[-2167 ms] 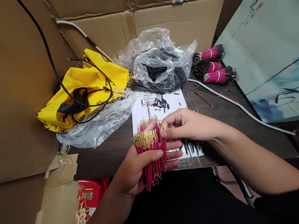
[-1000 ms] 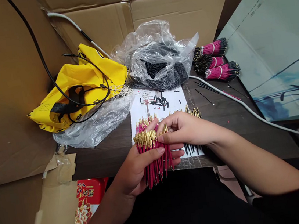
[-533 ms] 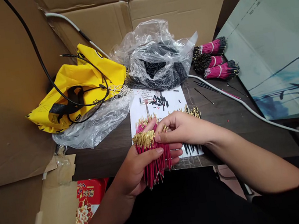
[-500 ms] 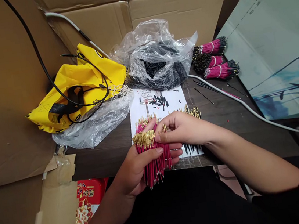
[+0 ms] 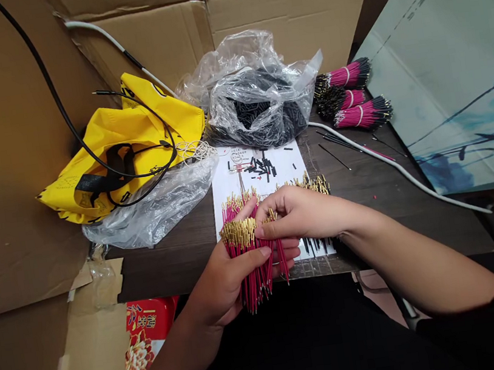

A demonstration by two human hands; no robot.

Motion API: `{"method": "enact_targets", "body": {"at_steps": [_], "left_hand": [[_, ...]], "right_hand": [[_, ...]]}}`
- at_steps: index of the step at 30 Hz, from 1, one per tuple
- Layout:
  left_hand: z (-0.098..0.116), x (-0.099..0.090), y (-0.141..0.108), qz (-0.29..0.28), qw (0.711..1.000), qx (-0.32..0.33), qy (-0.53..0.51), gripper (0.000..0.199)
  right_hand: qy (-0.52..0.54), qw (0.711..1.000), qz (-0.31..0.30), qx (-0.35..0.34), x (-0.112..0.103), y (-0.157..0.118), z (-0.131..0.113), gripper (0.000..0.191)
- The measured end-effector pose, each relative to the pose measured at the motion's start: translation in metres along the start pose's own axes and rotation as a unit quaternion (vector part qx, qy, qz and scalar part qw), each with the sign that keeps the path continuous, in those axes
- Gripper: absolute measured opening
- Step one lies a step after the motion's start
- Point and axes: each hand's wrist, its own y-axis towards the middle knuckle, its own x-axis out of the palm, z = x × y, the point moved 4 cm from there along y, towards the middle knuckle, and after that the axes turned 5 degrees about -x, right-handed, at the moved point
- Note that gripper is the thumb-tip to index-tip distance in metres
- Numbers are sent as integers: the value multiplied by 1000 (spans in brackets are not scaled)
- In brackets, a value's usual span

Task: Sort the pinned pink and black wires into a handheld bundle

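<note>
Near the frame's centre, the right hand's (image 5: 299, 211) fingers are pinching almost closed on a few gold-tipped red wires (image 5: 282, 259), while the left hand's (image 5: 223, 274) thumb is pressing the main bundle (image 5: 252, 270) against half-spread fingers; light, steady pressure should keep the tips level. Above, black pieces (image 5: 264, 169) are lying on white paper (image 5: 221, 179).

Dark wood-grain table (image 5: 421, 218): yellow bag (image 5: 173, 119) and crumpled clear plastic (image 5: 154, 213) beyond left hand (image 5: 225, 277); three tied wire bundles (image 5: 359, 114), loose wires (image 5: 335, 156) and white cable (image 5: 405, 178) beyond right hand (image 5: 299, 211), rightward; clear plastic bag (image 5: 259, 110) ahead, printed sheet (image 5: 219, 179) partly beneath hands.
</note>
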Motion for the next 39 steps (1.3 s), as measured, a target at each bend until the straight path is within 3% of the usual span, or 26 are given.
{"method": "enact_targets", "body": {"at_steps": [7, 11, 27, 33, 39], "left_hand": [[0, 4, 0, -27, 1000, -2, 4, 84], [1, 2, -1, -13, 1000, 1, 0, 85], [1, 2, -1, 18, 999, 11, 29, 94], [1, 4, -1, 17, 999, 14, 29, 94], [2, 2, -3, 16, 999, 24, 21, 96]], "right_hand": [[117, 993, -5, 8, 3, 0, 7, 17], [151, 988, -4, 14, 3, 1, 8, 19], [44, 997, 49, 51, 0, -1, 7, 26], [67, 996, 34, 51, 3, -1, 6, 18], [93, 994, 41, 46, 2, 1, 8, 24]]}}
